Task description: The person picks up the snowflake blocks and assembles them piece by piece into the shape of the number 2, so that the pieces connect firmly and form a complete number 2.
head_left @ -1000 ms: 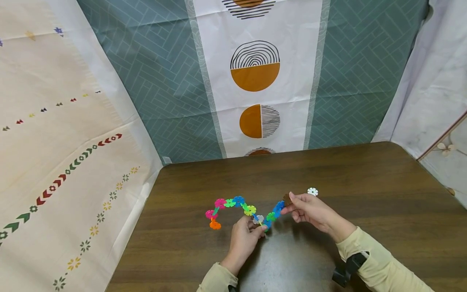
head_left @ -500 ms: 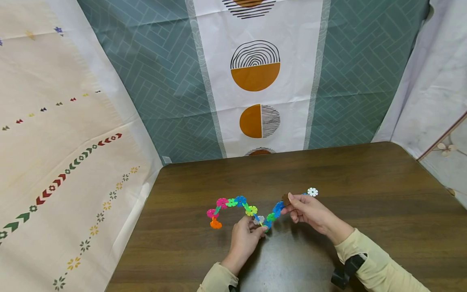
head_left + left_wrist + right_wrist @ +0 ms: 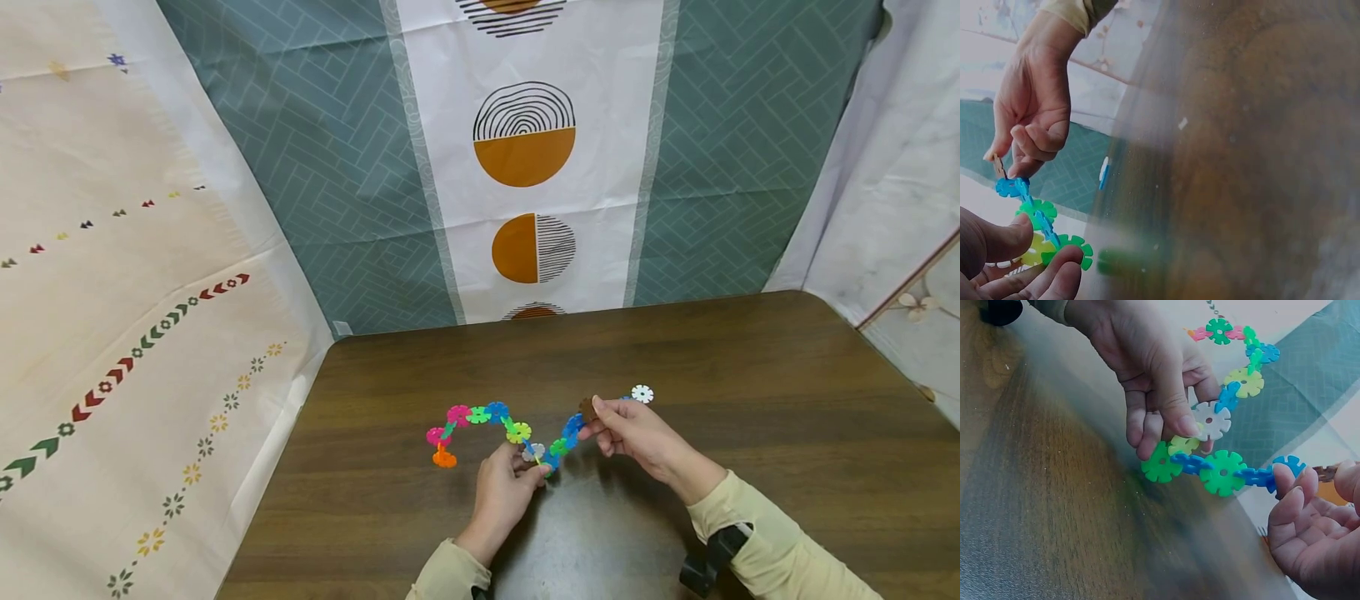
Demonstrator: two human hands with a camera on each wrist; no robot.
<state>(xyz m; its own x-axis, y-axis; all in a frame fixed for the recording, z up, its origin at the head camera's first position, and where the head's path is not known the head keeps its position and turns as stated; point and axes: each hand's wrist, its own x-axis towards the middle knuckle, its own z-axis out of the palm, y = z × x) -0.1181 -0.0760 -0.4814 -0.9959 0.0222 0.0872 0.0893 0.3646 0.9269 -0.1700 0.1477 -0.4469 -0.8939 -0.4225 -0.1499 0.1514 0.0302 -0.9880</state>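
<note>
A winding chain of interlocking plastic snowflake discs (image 3: 518, 432) hangs between both hands, coloured orange, pink, green, blue, yellow and white. My left hand (image 3: 501, 490) pinches it near the middle; in the right wrist view its thumb lies by a white disc (image 3: 1212, 420) and a yellow disc (image 3: 1183, 445). From there the left part arches over to an orange end disc (image 3: 444, 458). My right hand (image 3: 637, 437) pinches a brown disc (image 3: 587, 407) edge-on between thumb and fingers, at the chain's right end beside a blue disc (image 3: 1289, 467).
A loose white disc (image 3: 642, 394) lies on the brown wooden table (image 3: 750, 358) just beyond my right hand, with a bit of blue beside it. Patterned cloths hang behind the table (image 3: 360, 208) and along its left side (image 3: 150, 375).
The chain's left arch has drifted slightly right. My right hand has shifted a little left, uncovering the blue bit by the loose white disc. Both grips look the same.
</note>
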